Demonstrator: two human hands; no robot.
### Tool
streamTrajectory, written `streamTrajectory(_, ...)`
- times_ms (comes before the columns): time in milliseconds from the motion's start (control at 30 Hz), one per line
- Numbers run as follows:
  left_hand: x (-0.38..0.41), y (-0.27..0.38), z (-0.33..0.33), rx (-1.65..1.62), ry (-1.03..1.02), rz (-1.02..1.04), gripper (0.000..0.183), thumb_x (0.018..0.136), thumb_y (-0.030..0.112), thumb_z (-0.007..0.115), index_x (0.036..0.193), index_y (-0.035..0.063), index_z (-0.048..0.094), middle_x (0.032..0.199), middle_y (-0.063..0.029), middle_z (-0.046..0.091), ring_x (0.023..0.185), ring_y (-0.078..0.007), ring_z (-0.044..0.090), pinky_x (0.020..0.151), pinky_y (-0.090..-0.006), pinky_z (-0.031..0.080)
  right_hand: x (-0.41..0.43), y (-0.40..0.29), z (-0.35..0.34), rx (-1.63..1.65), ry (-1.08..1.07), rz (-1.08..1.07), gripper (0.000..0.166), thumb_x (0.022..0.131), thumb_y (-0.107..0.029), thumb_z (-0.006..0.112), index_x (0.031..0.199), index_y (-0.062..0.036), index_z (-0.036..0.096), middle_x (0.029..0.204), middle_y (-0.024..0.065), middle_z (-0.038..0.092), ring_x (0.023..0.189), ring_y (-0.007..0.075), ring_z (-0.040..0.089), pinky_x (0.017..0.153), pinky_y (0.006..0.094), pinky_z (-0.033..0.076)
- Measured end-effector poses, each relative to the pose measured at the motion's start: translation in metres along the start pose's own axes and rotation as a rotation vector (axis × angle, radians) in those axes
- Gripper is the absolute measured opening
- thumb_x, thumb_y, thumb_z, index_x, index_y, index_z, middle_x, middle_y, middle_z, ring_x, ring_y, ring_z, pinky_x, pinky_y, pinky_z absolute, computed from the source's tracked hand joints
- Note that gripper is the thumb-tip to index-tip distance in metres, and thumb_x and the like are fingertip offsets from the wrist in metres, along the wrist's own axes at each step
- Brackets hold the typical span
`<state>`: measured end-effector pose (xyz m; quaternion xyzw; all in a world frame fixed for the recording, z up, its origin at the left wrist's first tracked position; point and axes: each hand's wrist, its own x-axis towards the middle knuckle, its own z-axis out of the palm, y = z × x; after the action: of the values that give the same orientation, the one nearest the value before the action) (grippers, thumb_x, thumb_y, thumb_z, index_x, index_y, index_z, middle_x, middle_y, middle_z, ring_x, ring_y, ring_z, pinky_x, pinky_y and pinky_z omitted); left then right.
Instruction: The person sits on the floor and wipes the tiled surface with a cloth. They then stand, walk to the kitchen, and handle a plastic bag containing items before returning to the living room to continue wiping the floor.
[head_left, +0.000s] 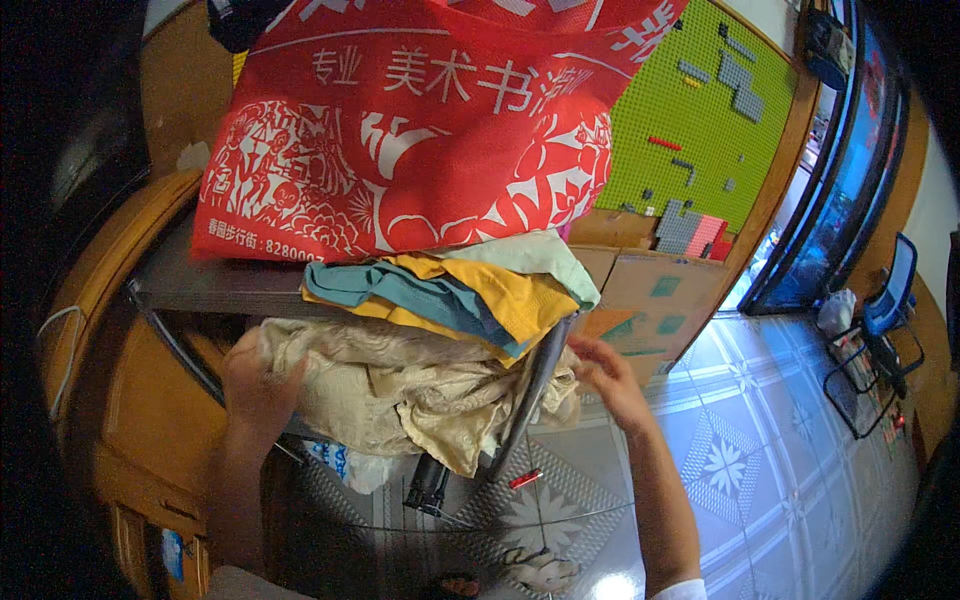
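Observation:
A crumpled beige patterned cloth (360, 397) is bunched on the lower level of a dark stand (217, 285), and part of it hangs over the front. My left hand (262, 382) grips its left end, thumb in front. At the right end, beyond a dark metal leg (536, 390), my right hand (611, 375) has its fingertips at the cloth's edge. Whether they pinch it is hidden. Yellow (517, 300), teal (420, 289) and pale green cloths (525, 255) lie folded on the top above, partly under a red printed bag (450, 172).
A cardboard box (660, 300) stands right of the stand, below a green building-brick baseplate (697, 112). A red object (526, 478) and a crumpled light cloth (540, 570) lie on the tiled floor (720, 450). A wooden cabinet (157, 397) borders the left. A folding chair (877, 345) stands far right.

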<state>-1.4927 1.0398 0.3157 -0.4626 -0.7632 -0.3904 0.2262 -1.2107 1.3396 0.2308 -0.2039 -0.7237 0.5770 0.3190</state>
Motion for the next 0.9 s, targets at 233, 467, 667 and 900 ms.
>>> streamTrajectory(233, -0.038, -0.009, 0.001, -0.713, -0.282, -0.213, 0.033, 0.064, 0.009, 0.072, 0.096, 0.0038, 0.062, 0.078, -0.008, 0.061, 0.074, -0.0267, 0.061, 0.091, -0.0399, 0.043, -0.009, 0.041, 0.018, 0.009, -0.059, 0.109, 0.051, 0.079, -0.012, 0.061, 0.126, -0.0044, 0.045, 0.121, 0.0107, 0.05, 0.113, 0.0196, 0.045, 0.095, 0.0342, 0.037)
streamTrajectory(467, -0.062, 0.063, 0.015, -0.021, -0.816, 0.386, 0.045, 0.063, 0.036, 0.074, 0.093, 0.0056, 0.06, 0.09, -0.0135, 0.054, 0.085, -0.0307, 0.053, 0.082, -0.0431, 0.04, 0.049, 0.042, 0.007, -0.142, 0.083, -0.011, 0.022, 0.082, -0.016, 0.06, 0.097, 0.0018, 0.06, 0.081, 0.004, 0.06, 0.077, 0.0108, 0.053, 0.069, 0.0265, 0.044)
streamTrajectory(667, -0.082, 0.104, 0.057, -0.215, -0.786, 0.459, 0.04, 0.066, 0.025, 0.074, 0.097, 0.0045, 0.059, 0.104, -0.0171, 0.048, 0.096, -0.033, 0.049, 0.082, -0.0412, 0.04, -0.019, 0.114, -0.012, -0.041, 0.401, -0.084, 0.03, 0.083, -0.025, 0.063, 0.097, 0.0012, 0.059, 0.086, 0.0051, 0.061, 0.08, 0.0119, 0.054, 0.072, 0.0246, 0.043)
streamTrajectory(900, -0.106, 0.13, 0.077, -0.298, -0.422, 0.299, 0.021, 0.07, 0.004, 0.065, 0.091, 0.0051, 0.06, 0.084, -0.0116, 0.055, 0.076, -0.0275, 0.055, 0.066, -0.0359, 0.045, -0.149, 0.268, 0.041, -0.755, 0.129, 0.35, 0.027, 0.076, -0.012, 0.061, 0.103, -0.0083, 0.059, 0.109, 0.0077, 0.059, 0.098, 0.0232, 0.054, 0.079, 0.0326, 0.044)
